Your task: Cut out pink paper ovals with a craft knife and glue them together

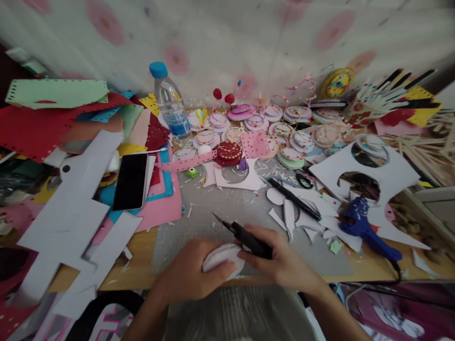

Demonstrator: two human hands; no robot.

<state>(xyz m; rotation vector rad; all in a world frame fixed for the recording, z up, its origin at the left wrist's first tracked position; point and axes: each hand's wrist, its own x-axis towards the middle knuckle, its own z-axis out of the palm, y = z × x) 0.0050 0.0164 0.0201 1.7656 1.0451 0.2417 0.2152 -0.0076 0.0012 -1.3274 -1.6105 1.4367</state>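
Near the front edge of the grey cutting mat (209, 203), my left hand (192, 270) is closed around a white foam-board disc (222, 260), its thumb lying across the face. A black craft knife (252, 240) is gripped in my right hand (284, 258). Its thin blade points up and to the left, away from the disc. The fingertips of my right hand are close to the disc's right edge; whether they touch it I cannot tell. White offcuts (289, 218) and a black marker pen (295, 199) lie right of my hands.
A blue glue gun (368, 232) rests at the right on cut white board (398, 170). Decorated paper discs (256, 122) crowd the back beside a water bottle (170, 104). A phone (131, 182) and coloured sheets (165, 208) lie left; a pen cup (362, 111) stands back right.
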